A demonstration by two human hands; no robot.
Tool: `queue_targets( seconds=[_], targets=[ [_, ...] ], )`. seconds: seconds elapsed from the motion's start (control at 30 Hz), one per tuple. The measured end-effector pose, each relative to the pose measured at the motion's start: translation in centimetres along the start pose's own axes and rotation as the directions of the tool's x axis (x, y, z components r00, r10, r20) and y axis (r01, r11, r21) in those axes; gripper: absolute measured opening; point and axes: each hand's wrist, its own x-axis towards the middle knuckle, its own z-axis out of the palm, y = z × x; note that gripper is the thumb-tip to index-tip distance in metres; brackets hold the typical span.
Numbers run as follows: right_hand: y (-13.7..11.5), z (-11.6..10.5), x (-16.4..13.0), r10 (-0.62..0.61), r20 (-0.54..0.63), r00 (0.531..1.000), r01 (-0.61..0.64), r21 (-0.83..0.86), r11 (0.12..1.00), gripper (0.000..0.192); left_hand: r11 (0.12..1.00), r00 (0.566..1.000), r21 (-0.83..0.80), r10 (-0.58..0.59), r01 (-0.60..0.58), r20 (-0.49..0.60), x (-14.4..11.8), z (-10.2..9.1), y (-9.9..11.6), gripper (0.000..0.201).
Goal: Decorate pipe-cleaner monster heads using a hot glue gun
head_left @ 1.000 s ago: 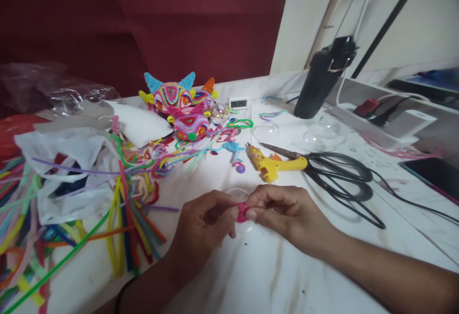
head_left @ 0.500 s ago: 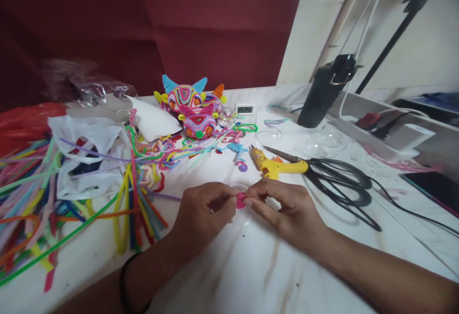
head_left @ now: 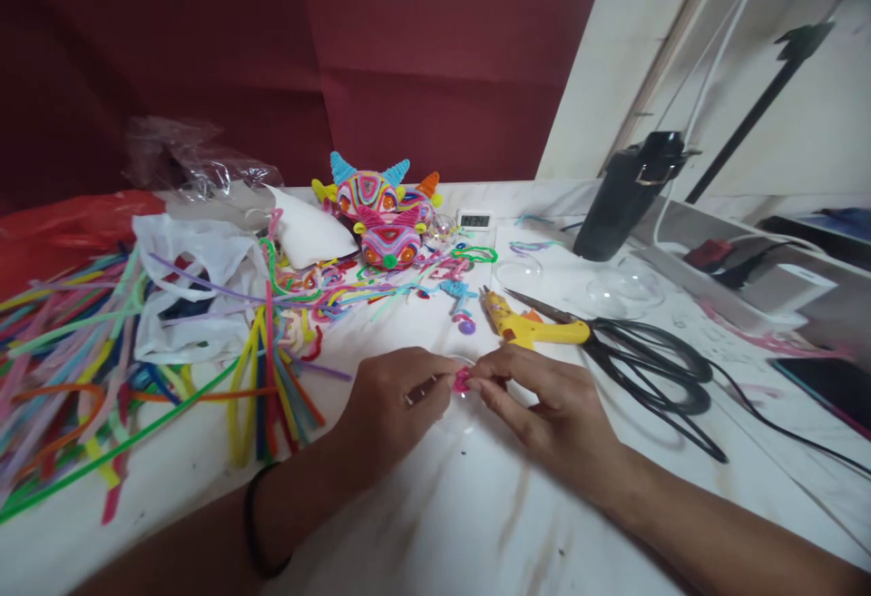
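Note:
Between my two hands is a small pink piece of pipe cleaner [head_left: 462, 380], coiled or bent, pinched at both sides by fingertips. My left hand [head_left: 398, 394] grips it from the left, thumb and forefinger closed. From the right, my right hand [head_left: 544, 387] pinches it too. A clear plastic dome [head_left: 457, 424] lies under the fingertips, partly covered by them. Just beyond my right hand rest a yellow glue gun [head_left: 537, 331] and black-handled scissors [head_left: 646, 346]. Further back stand colourful dragon-like heads of pipe cleaner [head_left: 387, 242].
Loose pipe cleaners [head_left: 74, 351] and a white plastic bag [head_left: 197, 306] crowd the left. Several clear domes [head_left: 622, 292], a black bottle [head_left: 626, 197], a power strip [head_left: 721, 269] and a phone [head_left: 826, 387] are at right. A small digital clock [head_left: 475, 219] stands behind.
My view has shifted slightly, so the table things sit a little lower and further right. Both hands keep pinching the pink piece, whose shape has turned slightly between the fingertips.

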Motion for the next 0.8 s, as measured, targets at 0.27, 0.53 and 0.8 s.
queue_targets(
  seconds=[0.27,0.53,0.8],
  targets=[
    [-0.24,0.35,-0.31,0.000,-0.050,0.999,-0.001,-0.036,0.999,0.010,0.988,0.994,0.110,0.110,-0.109,-0.004,0.10,-0.26,0.03,0.018],
    [-0.04,0.33,-0.36,0.033,0.021,0.999,-0.032,-0.044,0.999,0.010,0.989,0.994,0.111,0.085,-0.093,0.074,0.04,-0.21,-0.07,0.023],
    [-0.44,0.24,0.22,0.362,0.075,0.929,-0.368,0.084,0.926,0.023,0.890,0.921,-0.260,-0.328,0.376,0.209,0.46,-0.13,0.20,0.019]
  ],
)
